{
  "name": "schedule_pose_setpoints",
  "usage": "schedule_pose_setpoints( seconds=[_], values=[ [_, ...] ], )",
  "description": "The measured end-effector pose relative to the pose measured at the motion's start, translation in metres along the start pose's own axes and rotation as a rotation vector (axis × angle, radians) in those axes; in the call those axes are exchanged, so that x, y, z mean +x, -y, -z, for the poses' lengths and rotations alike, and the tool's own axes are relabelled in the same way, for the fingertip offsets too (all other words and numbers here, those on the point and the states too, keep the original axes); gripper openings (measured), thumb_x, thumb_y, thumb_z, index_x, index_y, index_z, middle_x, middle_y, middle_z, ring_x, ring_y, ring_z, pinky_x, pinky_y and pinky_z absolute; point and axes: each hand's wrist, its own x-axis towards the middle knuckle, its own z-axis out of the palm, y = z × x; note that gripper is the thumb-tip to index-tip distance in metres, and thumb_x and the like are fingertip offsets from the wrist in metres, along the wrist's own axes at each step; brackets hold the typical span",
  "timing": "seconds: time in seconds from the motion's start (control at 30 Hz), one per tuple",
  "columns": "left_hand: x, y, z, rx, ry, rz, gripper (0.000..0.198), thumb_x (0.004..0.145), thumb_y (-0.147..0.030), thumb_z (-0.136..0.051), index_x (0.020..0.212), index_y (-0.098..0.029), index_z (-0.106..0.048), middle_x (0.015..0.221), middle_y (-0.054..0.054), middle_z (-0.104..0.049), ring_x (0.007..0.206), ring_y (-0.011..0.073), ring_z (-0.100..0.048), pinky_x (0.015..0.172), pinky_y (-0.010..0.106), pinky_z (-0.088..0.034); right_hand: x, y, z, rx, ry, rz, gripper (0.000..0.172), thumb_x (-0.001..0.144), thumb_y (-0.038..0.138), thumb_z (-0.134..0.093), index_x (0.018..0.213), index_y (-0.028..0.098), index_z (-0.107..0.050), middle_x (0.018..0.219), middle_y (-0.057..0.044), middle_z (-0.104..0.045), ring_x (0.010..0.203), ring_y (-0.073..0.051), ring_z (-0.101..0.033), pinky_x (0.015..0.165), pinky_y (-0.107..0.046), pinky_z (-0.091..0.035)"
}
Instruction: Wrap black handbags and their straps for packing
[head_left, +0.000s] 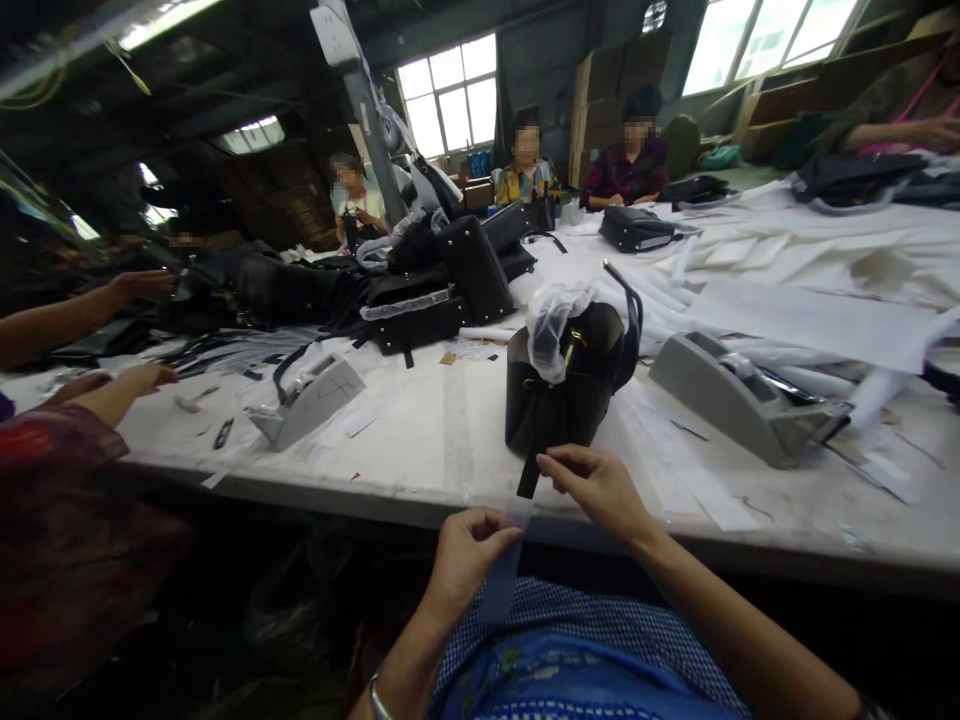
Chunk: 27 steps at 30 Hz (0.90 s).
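Observation:
A black bag (555, 400) with a gold clasp and clear plastic round its top stands near the front edge of the white table. From its lower front a short black strap (529, 476) hangs toward me. My right hand (596, 490) pinches the side of this strap between thumb and fingers. Lower and to the left, my left hand (469, 555) pinches a translucent strip (501, 580), which hangs down over my blue checked apron. The strip's upper end lies just below the strap's tip; whether they touch is unclear.
Grey tape dispensers stand left (311, 400) and right (742, 400) of the bag. More black bags (476, 270) are piled behind, beside white sheets (810, 320). A co-worker's hands reach in at the left; other people sit across the table (405, 455).

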Motion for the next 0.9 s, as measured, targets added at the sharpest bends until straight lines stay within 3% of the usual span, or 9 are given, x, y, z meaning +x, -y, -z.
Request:
schedule_pose_setpoints(
  seconds=[0.17,0.9],
  values=[
    [-0.0002,0.0018,0.0005,-0.024,-0.004,0.021,0.018,0.065,-0.031,-0.082,0.067,-0.015,-0.073,0.067,0.005,-0.073,0.065,0.0195,-0.065,0.062,0.027,-0.046,-0.0066,0.0082,-0.0026,0.057,-0.035,-0.037,0.034,0.081,0.051,-0.070,0.085,0.017,-0.076,0.059,0.000,-0.063,0.058,-0.014,-0.057,0.055,-0.024,-0.045],
    [0.0023,0.0031,0.0017,-0.072,-0.033,0.015,0.019,0.066,-0.034,-0.080,0.071,-0.016,-0.076,0.070,0.006,-0.075,0.066,0.0189,-0.065,0.061,0.026,-0.046,-0.0021,0.0039,-0.0038,-0.033,0.009,-0.043,0.035,0.083,0.052,-0.067,0.079,0.018,-0.074,0.069,-0.003,-0.069,0.063,-0.016,-0.059,0.056,-0.025,-0.043]
  ],
)
